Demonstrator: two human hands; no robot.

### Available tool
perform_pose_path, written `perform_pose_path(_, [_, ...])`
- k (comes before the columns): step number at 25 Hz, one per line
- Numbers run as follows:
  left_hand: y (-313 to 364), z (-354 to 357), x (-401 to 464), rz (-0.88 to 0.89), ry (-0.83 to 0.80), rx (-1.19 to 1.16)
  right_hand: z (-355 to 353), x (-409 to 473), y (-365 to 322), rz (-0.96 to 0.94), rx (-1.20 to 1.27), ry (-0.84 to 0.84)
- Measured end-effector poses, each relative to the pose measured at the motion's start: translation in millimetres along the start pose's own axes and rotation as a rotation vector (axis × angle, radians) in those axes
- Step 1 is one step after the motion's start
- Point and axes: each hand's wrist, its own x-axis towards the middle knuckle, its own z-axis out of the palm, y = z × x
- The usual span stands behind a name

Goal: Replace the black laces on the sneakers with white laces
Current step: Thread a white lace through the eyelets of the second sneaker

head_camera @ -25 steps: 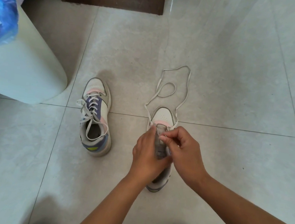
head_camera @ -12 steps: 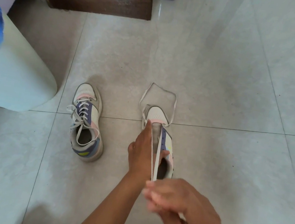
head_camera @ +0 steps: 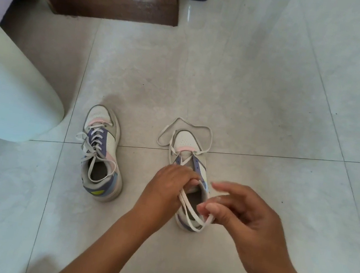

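Hard to see: the left hand (head_camera: 167,186) covers the middle of the right shoe (head_camera: 188,174); its fingertips are hidden.
Left hand: curled on the shoe's tongue, holding the white lace (head_camera: 189,209).
Right hand (head_camera: 241,216): thumb and finger pinch the lace loop, other fingers spread.
Lace: one loop lies on the floor (head_camera: 271,103) past the toe.
Left shoe (head_camera: 100,153): laced, well apart.

Both your hands low and forward, forearms converging.

Your left hand (head_camera: 167,185) curls knuckles-up, fingers tucked under, gripping. Your right hand (head_camera: 239,216) pinches at thumb and forefinger, the other fingers (head_camera: 225,187) spread loosely.
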Motion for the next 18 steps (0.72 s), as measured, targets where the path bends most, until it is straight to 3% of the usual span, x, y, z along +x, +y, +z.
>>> perform_pose_path(3, [33.6,-22.2,0.7,-0.124,0.041,-0.180,-5.0,19.0,23.8,0.475,0.119,-0.054])
perform_pose_path(7, [80.6,-25.8,-13.9,-0.139,-0.063,-0.369,6.8,49.6,33.6,0.788,0.329,-0.145])
perform_pose_path(10, [95.3,-19.1,-35.5,-0.007,-0.176,-0.391,17.5,68.5,36.0,0.902,0.416,-0.212])
perform_pose_path(13, [74.1,-27.7,-46.2,0.097,-0.251,-0.233,18.4,73.0,35.4,0.833,0.368,-0.203])
perform_pose_path(14, [63.6,-30.1,-42.2,0.005,-0.272,-0.140,15.7,72.2,35.2,0.795,0.334,-0.211])
perform_pose_path(16, [47.1,-26.8,-29.4,-0.355,-0.289,-0.016,15.2,69.2,34.4,0.767,0.304,-0.209])
perform_pose_path(18, [32.1,-5.4,-15.9,-0.652,-0.212,-0.032,19.5,66.6,31.7,0.749,0.242,-0.185])
